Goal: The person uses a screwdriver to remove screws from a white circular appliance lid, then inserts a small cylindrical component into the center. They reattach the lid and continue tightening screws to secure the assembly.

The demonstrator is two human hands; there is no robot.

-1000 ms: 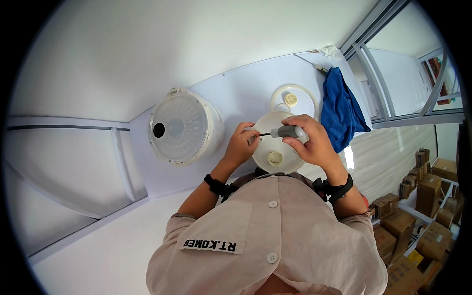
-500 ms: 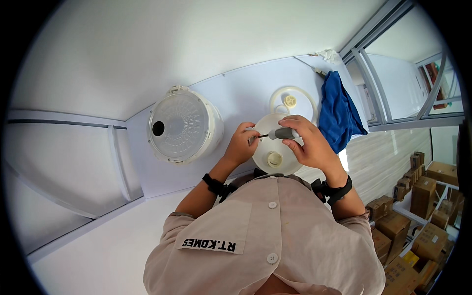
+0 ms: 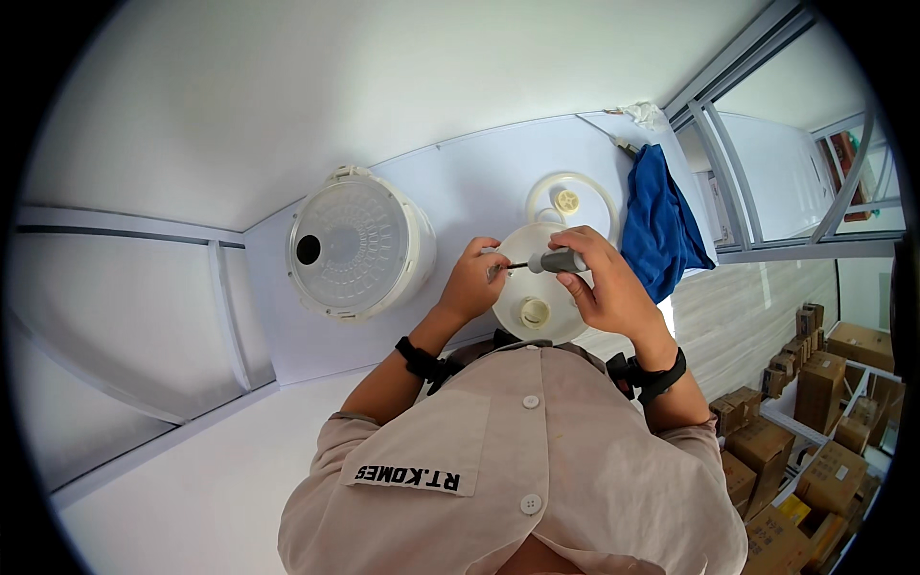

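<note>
My right hand (image 3: 610, 292) wraps its thumb and fingers round the grey handle of a screwdriver (image 3: 561, 261), whose dark shaft points left. At the shaft's tip, my left hand (image 3: 471, 283) is closed in a pinch; a small shiny bit shows by its fingertips, too small to name. Under both hands lies a round white plastic dish-like part (image 3: 567, 316), close to my body. A cream round collar (image 3: 536, 311) stands on its near half. The shaft's very end is partly hidden by my left fingers.
Left on the white table (image 3: 460, 168) stands a white round appliance (image 3: 356, 247) with a translucent lid and a black hole. Behind the dish are a pale ring (image 3: 606, 196) and a cream spoked cap (image 3: 566, 201). A blue cloth (image 3: 661, 230) hangs over the right edge. Cardboard boxes (image 3: 767, 450) fill the lower right.
The screwdriver's handle has shifted slightly to the right with my right hand. My left hand stays nearly in place at the tip.
</note>
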